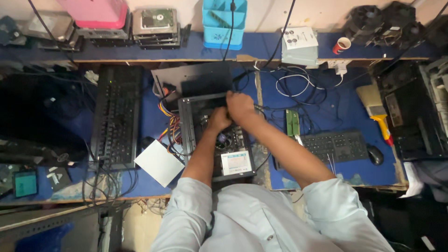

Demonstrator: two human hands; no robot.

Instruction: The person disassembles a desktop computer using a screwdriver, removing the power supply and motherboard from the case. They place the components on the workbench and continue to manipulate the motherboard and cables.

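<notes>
Inside open computer case [186, 122]: both hands, reaching its far end
Left hand [218, 119]: curled, grasp unclear
Right hand [240, 106]: clenched, contents hidden
Beside case: keyboard [115, 116], pushed aside on desk [326, 105]

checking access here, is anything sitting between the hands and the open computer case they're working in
Nothing visible does. Both the left hand and the right hand are already inside the open computer case; the bundle of coloured wires hangs outside its left wall.
</notes>
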